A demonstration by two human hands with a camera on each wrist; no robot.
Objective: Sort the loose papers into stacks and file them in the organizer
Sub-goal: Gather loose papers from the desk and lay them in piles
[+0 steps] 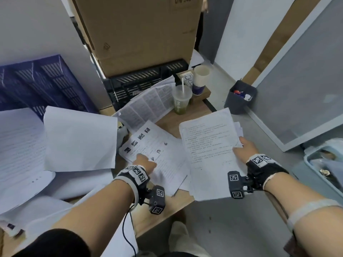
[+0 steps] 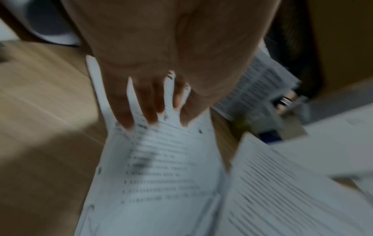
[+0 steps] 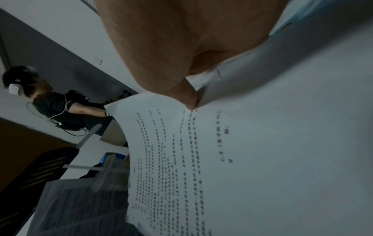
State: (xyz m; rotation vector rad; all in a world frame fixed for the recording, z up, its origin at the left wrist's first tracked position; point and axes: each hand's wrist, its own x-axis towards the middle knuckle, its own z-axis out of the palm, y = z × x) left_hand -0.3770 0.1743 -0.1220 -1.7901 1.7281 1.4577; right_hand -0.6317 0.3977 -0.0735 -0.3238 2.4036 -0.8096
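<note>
My left hand (image 1: 143,160) lies flat with straight, spread fingers (image 2: 149,105) on a printed sheet with small pictures (image 1: 159,145) on the wooden desk (image 1: 167,208). The same sheet (image 2: 161,175) shows blurred under the palm in the left wrist view. My right hand (image 1: 245,148) grips the right edge of a stack of text pages (image 1: 209,154), held up over the desk's right corner. Its thumb (image 3: 185,95) pinches the stack (image 3: 262,159). A black mesh organizer (image 1: 141,82) stands at the back and a purple one (image 1: 52,82) leans at the left.
Loose white sheets (image 1: 79,140) cover the desk's left side and a tabular sheet (image 1: 148,104) lies near the organizer. A cardboard box (image 1: 137,30) sits on the black organizer. A plastic cup with straw (image 1: 181,102), paper cup (image 1: 200,78) and grey bin (image 1: 240,97) stand behind the stack.
</note>
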